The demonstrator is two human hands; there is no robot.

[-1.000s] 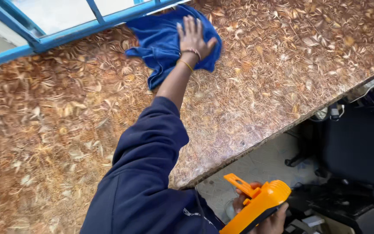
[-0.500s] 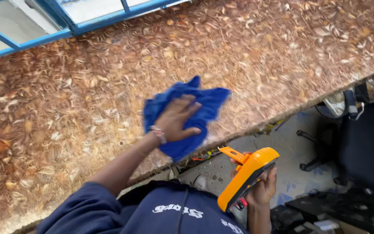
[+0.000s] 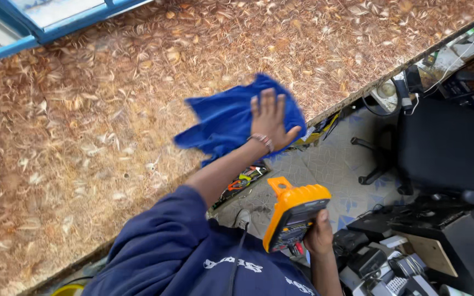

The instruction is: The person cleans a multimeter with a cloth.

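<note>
Currently, left hand [image 3: 270, 118]: fingers spread flat, palm pressing blue cloth [image 3: 229, 118], frame centre.
Cloth: soft, crumpled, at the countertop edge.
Countertop [image 3: 83, 120]: brown, flecked, leaf-like pattern.
Right hand [image 3: 319, 235]: fingers wrapped around orange multimeter [image 3: 294, 216], lower centre.
Chair [image 3: 445, 145]: black, right.

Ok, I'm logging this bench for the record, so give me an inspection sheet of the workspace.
Surface: brown leaf-patterned countertop, bare apart from the cloth.
Job's things: blue cloth lies near the front edge; orange meter is held off the counter.
Clutter: tools on a shelf below the edge; boxes and devices on the floor.
Grippers: left hand pressed flat on the cloth; right hand grips the meter.
Cables: wires at the far right.
Surroundings: blue window frame, black office chair, tiled floor.
</note>
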